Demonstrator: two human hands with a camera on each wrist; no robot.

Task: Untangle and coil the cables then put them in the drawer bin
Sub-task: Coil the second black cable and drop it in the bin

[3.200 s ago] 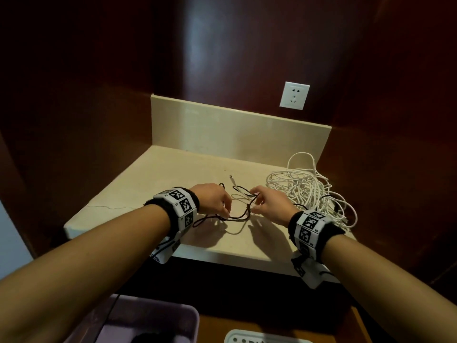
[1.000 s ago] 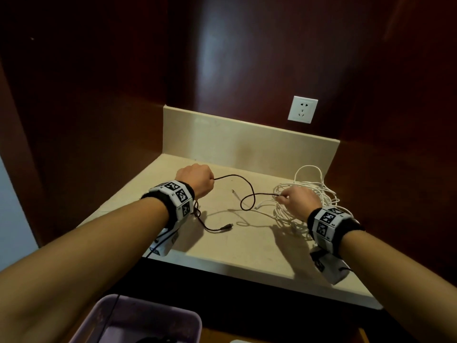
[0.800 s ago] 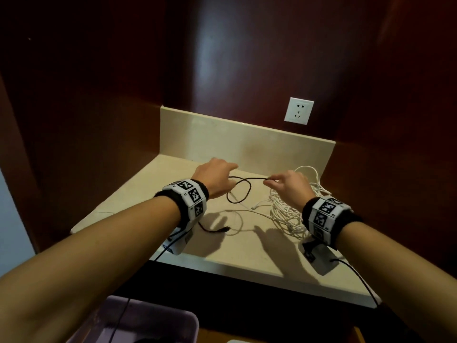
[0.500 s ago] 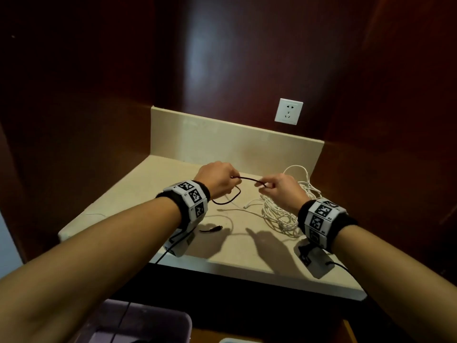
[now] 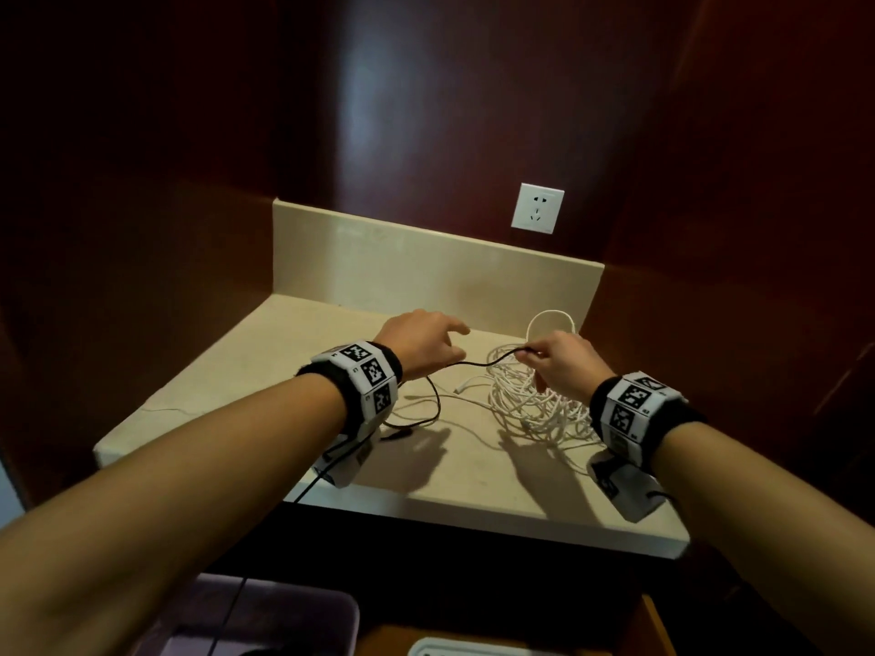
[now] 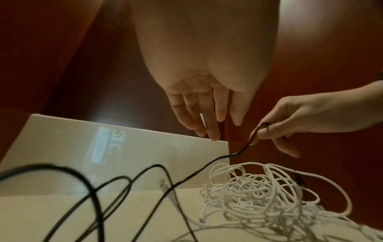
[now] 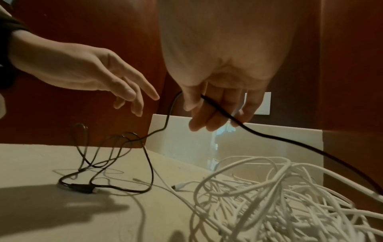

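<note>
Dim, warm light from above and behind, throwing soft hand shadows onto the pale beige stone counter [image 5: 265, 371] and a hazy glare streak on the glossy dark red wood wall panel [image 5: 369, 101]. Wide-angle bending at the edges of every view. Blurred near the lens in the wrist views: thin black cable [image 6: 87, 193] and tangled white cable heap [image 7: 290, 204].

No readable words or numbers show; the wristbands [image 5: 370, 371] carry only black-and-white square marker patterns, apparently without letters.
</note>
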